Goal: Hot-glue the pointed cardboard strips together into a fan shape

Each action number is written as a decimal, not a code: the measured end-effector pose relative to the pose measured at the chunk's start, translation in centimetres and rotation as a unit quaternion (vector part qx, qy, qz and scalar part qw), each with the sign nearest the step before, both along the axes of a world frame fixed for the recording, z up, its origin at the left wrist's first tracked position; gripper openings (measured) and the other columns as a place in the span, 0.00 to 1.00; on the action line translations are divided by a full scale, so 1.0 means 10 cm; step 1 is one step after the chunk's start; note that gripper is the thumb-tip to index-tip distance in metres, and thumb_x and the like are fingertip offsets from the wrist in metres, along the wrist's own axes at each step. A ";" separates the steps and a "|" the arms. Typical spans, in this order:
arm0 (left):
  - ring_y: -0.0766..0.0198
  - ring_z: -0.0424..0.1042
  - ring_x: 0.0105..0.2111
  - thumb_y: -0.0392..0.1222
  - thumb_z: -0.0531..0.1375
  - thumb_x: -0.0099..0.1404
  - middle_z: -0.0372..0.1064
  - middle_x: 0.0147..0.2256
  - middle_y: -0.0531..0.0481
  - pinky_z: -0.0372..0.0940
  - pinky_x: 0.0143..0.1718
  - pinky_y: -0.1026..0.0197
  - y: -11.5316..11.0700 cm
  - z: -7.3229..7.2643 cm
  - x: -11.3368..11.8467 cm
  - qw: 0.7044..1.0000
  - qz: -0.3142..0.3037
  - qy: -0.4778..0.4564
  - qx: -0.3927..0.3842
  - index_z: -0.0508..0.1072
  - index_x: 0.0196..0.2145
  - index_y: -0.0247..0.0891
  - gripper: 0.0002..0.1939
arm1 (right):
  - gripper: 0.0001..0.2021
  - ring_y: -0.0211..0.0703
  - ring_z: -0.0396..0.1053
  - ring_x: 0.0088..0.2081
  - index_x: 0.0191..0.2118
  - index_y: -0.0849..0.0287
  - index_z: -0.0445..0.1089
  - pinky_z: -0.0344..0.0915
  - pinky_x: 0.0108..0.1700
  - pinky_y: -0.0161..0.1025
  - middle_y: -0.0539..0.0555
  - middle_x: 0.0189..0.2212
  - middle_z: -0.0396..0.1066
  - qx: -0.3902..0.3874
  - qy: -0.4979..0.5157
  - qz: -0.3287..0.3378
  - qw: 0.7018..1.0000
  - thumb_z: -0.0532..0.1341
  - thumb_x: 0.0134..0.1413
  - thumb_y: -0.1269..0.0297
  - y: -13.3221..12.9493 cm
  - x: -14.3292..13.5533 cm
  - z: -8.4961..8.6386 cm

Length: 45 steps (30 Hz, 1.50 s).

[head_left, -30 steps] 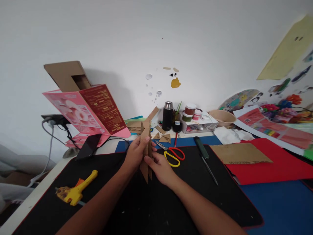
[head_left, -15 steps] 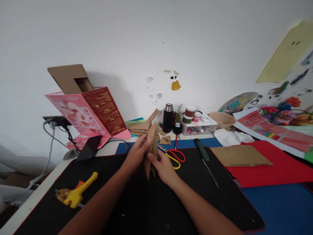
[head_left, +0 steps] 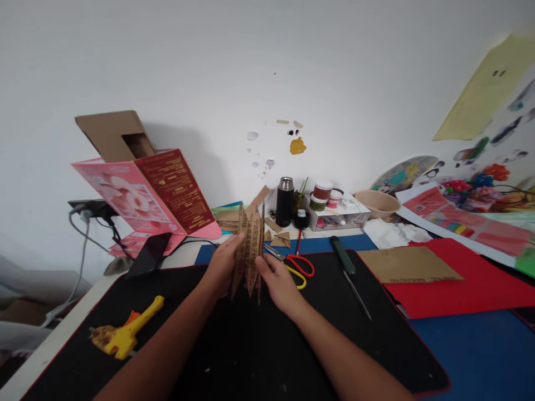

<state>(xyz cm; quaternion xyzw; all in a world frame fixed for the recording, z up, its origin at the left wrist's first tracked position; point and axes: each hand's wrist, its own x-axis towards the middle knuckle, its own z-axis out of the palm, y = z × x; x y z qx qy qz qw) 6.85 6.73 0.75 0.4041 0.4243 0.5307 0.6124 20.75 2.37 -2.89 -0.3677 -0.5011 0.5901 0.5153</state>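
Between my two hands, above the black mat (head_left: pixel 234 356), stand several pointed cardboard pieces (head_left: pixel 251 248), upright and fanned a little apart. Dark printed characters show on their faces. My left hand (head_left: pixel 223 262) is closed on the left edge of the pieces, thumb at the near side. On the opposite edge my right hand (head_left: pixel 278 278) grips, its thumb pressed to the cardboard. Just behind the right hand lie scissors (head_left: pixel 301 270) with one red and one yellow handle loop. Whether the pieces are joined together I cannot tell.
A yellow glue gun (head_left: pixel 125 334) lies at left, near a dark phone (head_left: pixel 149 255) and a pink box (head_left: pixel 142 195). At right are a green-handled pointed tool (head_left: pixel 345 256), flat cardboard (head_left: pixel 409 265) and red sheet (head_left: pixel 463 289). A black bottle (head_left: pixel 285 203) stands behind.
The cardboard pieces have turned and spread, so their printed faces now show. My left hand has shifted left and slightly down; both hands keep their hold.
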 end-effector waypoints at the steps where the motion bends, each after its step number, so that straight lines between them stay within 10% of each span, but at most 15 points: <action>1: 0.56 0.78 0.29 0.55 0.69 0.58 0.80 0.32 0.48 0.72 0.31 0.58 0.00 -0.01 0.01 1.000 -0.002 -0.005 -0.006 0.77 0.40 0.35 0.21 | 0.26 0.49 0.74 0.31 0.39 0.56 0.72 0.70 0.32 0.43 0.52 0.29 0.74 -0.002 -0.002 -0.008 1.000 0.62 0.56 0.34 0.01 0.01 0.01; 13: 0.47 0.80 0.31 0.67 0.61 0.63 0.81 0.34 0.40 0.74 0.24 0.53 -0.05 0.04 0.03 0.978 -0.151 -0.078 -0.120 0.78 0.47 0.37 0.30 | 0.29 0.54 0.76 0.33 0.44 0.57 0.79 0.71 0.34 0.47 0.56 0.31 0.78 -0.037 0.063 -0.007 0.997 0.63 0.55 0.34 0.07 0.07 0.00; 33: 0.50 0.82 0.34 0.60 0.50 0.75 0.81 0.38 0.36 0.77 0.35 0.53 -0.07 0.03 0.09 0.967 -0.118 -0.157 -0.164 0.76 0.54 0.29 0.31 | 0.26 0.43 0.70 0.25 0.41 0.58 0.80 0.67 0.31 0.41 0.52 0.26 0.76 -0.078 0.117 0.005 0.990 0.68 0.52 0.37 0.07 0.07 -0.01; 45: 0.61 0.71 0.17 0.59 0.51 0.74 0.76 0.27 0.44 0.68 0.16 0.60 -0.15 -0.05 0.16 0.975 -0.141 -0.115 -0.124 0.77 0.48 0.32 0.27 | 0.27 0.38 0.67 0.23 0.28 0.59 0.71 0.64 0.29 0.36 0.49 0.23 0.71 -0.058 0.065 -0.007 0.996 0.71 0.44 0.37 0.10 0.04 -0.04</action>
